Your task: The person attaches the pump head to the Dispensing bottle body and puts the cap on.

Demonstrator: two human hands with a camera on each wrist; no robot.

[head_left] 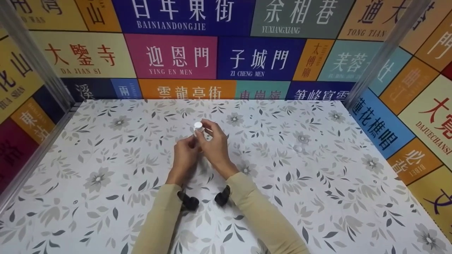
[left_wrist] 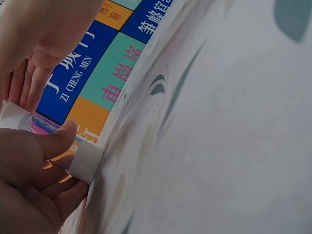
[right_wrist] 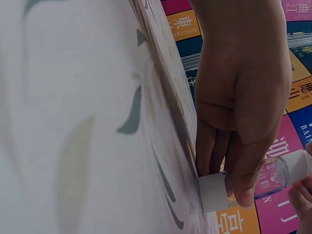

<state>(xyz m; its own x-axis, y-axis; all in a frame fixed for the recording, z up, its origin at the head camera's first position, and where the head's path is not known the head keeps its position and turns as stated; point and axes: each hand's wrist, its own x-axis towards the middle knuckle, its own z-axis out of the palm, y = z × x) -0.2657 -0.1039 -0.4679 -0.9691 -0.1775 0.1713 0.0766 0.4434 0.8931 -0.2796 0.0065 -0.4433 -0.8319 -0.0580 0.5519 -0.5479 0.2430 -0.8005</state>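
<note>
The left hand (head_left: 185,154) is gripping a clear bottle (right_wrist: 274,174) just above its white base (left_wrist: 87,161), which is touching the tabletop (head_left: 116,208) below that hand, while the right hand (head_left: 217,146) is pinching the white cap (head_left: 198,125) above.

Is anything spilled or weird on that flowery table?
I see no spill or damage, and the bottle looks upright. Slightly odd: a small clear object sits alone on the right of the table, easy to miss because it's see-through.
</note>
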